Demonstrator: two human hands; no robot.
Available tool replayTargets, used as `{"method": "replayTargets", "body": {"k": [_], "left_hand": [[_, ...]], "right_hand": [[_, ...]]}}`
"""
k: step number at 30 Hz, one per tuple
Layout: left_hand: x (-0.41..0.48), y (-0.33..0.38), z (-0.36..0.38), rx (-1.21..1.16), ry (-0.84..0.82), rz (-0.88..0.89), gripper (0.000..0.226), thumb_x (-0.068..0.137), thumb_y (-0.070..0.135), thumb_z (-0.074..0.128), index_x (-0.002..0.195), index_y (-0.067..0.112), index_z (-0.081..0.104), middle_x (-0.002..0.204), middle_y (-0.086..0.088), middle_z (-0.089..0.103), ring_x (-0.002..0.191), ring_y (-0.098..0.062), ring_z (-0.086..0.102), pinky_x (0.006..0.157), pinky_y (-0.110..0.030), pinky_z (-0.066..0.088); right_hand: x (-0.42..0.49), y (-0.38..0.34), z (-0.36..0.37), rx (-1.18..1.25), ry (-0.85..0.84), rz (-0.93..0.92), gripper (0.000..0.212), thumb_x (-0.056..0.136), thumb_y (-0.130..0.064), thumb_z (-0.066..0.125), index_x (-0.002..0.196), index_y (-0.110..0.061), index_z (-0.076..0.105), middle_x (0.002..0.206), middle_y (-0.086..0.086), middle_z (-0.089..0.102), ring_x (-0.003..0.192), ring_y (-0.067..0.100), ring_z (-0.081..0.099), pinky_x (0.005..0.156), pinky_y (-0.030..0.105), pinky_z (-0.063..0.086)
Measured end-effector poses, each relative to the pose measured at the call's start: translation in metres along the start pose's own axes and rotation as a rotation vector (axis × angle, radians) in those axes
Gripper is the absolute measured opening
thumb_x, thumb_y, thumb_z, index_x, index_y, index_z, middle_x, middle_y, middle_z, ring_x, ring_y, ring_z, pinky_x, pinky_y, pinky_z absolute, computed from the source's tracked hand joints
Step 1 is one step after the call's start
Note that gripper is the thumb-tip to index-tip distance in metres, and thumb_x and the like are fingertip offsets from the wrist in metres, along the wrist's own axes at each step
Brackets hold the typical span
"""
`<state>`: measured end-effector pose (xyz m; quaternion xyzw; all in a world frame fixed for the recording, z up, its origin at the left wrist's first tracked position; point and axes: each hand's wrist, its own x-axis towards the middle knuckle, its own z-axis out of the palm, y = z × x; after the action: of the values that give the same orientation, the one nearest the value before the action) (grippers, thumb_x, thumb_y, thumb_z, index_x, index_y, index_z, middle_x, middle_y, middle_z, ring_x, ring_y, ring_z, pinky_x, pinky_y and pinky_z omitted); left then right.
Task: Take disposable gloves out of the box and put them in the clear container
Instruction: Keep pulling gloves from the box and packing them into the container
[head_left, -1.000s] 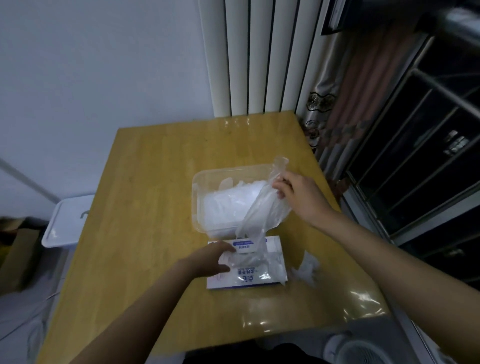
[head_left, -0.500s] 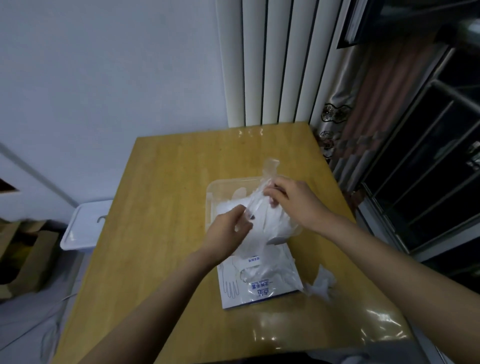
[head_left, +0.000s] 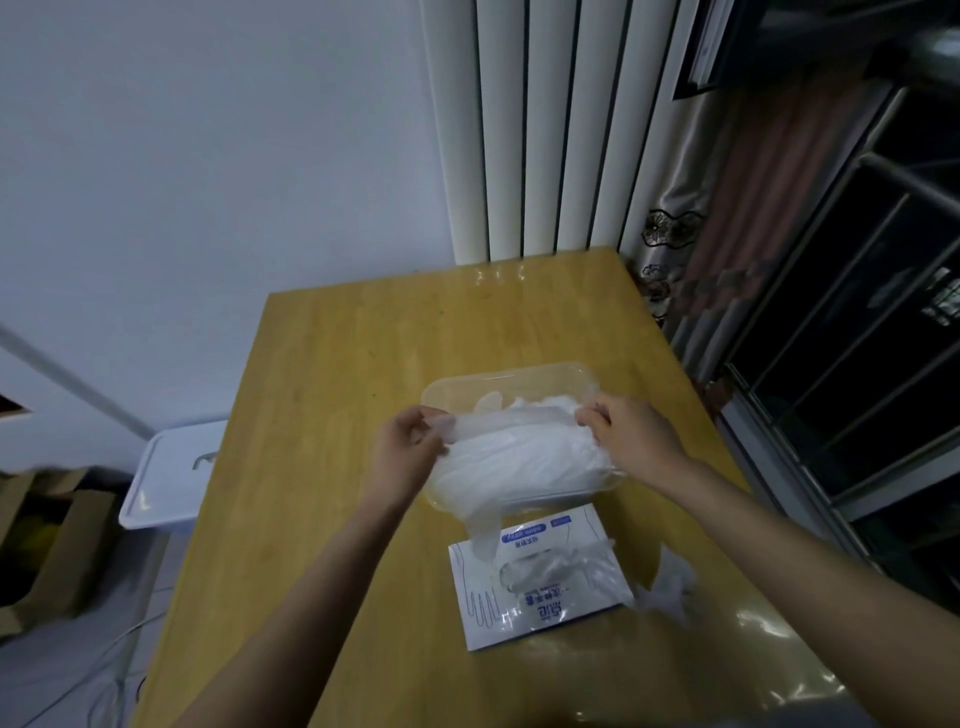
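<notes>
We find both hands over the clear container (head_left: 514, 375) on the table (head_left: 332, 405). The left hand (head_left: 408, 454) and right hand (head_left: 634, 439) each pinch one end of a disposable glove (head_left: 511, 420), drawn flat between them above the heaped gloves (head_left: 519, 462) inside. The glove box (head_left: 485, 618) lies flat just nearer the person. One glove appears to trail over the container's near wall onto it, but blur prevents certainty.

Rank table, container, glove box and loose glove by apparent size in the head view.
1. table
2. container and glove box: near alike; the box sits nearer the camera, so left unranked
3. loose glove
</notes>
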<state>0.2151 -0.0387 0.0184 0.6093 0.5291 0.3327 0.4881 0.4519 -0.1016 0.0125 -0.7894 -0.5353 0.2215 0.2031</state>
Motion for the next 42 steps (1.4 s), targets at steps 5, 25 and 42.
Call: {"method": "replayTargets", "body": {"k": [5, 25, 42], "left_hand": [[0.017, -0.003, -0.001, 0.099, -0.02, -0.022, 0.006, 0.09, 0.01, 0.061, 0.085, 0.01, 0.064, 0.068, 0.002, 0.064, 0.063, -0.012, 0.059, 0.07, -0.031, 0.05], [0.082, 0.04, 0.011, 0.287, 0.045, 0.341, 0.025, 0.085, 0.013, 0.067, 0.075, 0.031, 0.055, 0.08, 0.012, 0.059, 0.08, -0.008, 0.055, 0.068, -0.018, 0.037], [0.071, -0.033, 0.014, 0.958, -0.148, 0.339, 0.019, 0.094, 0.013, 0.049, 0.106, 0.02, 0.063, 0.118, 0.002, 0.051, 0.112, -0.019, 0.042, 0.09, -0.026, 0.026]], "right_hand": [[0.005, -0.016, 0.001, -0.034, -0.035, -0.126, 0.061, 0.085, -0.046, 0.062, 0.132, -0.013, 0.04, 0.131, 0.002, 0.047, 0.123, 0.019, 0.043, 0.096, 0.029, 0.04], [0.072, -0.059, -0.034, 0.202, 0.202, -0.32, 0.016, 0.096, -0.019, 0.052, 0.086, -0.016, 0.064, 0.074, -0.011, 0.064, 0.076, 0.013, 0.064, 0.069, 0.034, 0.049], [0.047, -0.015, 0.064, -0.022, -0.434, -0.314, 0.01, 0.093, -0.014, 0.059, 0.096, -0.015, 0.068, 0.095, -0.007, 0.056, 0.085, 0.008, 0.055, 0.08, 0.021, 0.045]]}}
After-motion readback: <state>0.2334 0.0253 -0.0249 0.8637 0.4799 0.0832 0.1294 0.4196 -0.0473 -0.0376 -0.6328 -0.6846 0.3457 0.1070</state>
